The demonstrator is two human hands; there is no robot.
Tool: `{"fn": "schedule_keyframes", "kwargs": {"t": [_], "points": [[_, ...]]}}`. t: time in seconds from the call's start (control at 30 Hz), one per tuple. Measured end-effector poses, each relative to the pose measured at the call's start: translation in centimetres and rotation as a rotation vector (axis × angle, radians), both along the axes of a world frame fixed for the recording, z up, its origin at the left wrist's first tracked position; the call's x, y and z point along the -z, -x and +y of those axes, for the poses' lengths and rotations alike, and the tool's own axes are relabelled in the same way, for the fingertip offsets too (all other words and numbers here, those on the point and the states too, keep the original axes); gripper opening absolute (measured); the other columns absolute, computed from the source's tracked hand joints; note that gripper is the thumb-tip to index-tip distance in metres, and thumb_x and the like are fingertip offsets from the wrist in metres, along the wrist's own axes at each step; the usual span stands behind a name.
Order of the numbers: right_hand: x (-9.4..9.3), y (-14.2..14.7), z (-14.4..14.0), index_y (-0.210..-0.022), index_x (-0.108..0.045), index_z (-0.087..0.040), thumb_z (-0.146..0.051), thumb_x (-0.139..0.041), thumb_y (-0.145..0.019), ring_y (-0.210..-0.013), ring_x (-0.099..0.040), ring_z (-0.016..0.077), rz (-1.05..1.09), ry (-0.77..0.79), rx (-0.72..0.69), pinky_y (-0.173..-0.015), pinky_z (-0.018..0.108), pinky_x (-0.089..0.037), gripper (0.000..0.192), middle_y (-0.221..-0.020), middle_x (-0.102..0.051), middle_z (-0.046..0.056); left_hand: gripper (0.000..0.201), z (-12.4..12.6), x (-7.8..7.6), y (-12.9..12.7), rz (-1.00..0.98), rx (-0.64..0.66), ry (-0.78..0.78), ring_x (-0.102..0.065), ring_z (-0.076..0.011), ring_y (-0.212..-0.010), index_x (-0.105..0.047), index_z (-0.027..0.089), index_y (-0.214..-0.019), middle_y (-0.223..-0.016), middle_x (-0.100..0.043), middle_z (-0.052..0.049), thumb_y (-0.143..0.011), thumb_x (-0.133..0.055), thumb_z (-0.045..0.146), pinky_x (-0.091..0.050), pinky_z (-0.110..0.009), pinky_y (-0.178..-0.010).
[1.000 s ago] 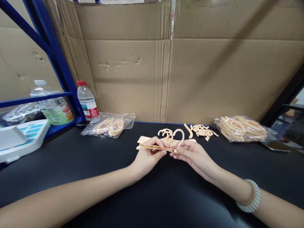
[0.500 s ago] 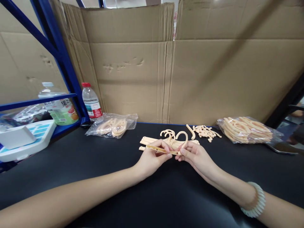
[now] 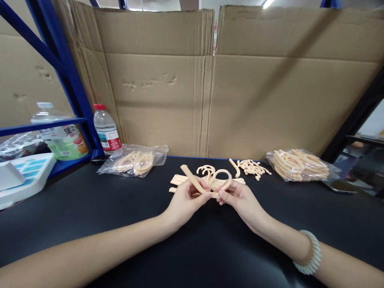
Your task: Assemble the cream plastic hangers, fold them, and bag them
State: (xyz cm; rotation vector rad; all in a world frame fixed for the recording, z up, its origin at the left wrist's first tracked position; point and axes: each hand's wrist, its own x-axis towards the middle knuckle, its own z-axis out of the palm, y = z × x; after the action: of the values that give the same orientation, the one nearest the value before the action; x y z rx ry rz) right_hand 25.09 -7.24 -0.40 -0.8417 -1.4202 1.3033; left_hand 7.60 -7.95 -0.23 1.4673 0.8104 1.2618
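Observation:
My left hand is closed, fingers pinching a long beige hanger arm whose far end points up and to the left. My right hand pinches the base of a beige hanger hook, its round curve standing upward. The lower ends of both parts meet between my fingertips; whether they are joined is hidden. Just behind my hands lie more curved hooks and several flat hanger arms on the black table.
Small beige pieces lie in a pile, with one loose arm beside it. Clear bags of beige parts lie at right and left. A red-capped bottle stands near the blue frame. Cardboard walls the back.
The hanger arm has turned so that its left end rises, showing its smooth side instead of the hollow one. The hook has turned with it. The whole view has shifted slightly.

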Motion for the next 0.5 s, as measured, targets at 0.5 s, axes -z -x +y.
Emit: {"fn": "schedule_keyframes", "kwargs": {"t": [0.5], "points": [[-1.0,-0.7,0.9,-0.092,-0.067,-0.018,-0.04,-0.074,-0.073,-0.064,-0.059,0.0157,-0.02,-0.028,-0.049,-0.059,0.03,-0.049,0.03,-0.072,-0.065,0.002,0.026,-0.6,-0.9,-0.6,-0.088,0.069,0.209,-0.067,-0.0172,-0.081,-0.063,0.015,-0.083,-0.087,-0.069,-0.003,-0.067,-0.08,0.024,-0.054,-0.032,-0.079]]}}
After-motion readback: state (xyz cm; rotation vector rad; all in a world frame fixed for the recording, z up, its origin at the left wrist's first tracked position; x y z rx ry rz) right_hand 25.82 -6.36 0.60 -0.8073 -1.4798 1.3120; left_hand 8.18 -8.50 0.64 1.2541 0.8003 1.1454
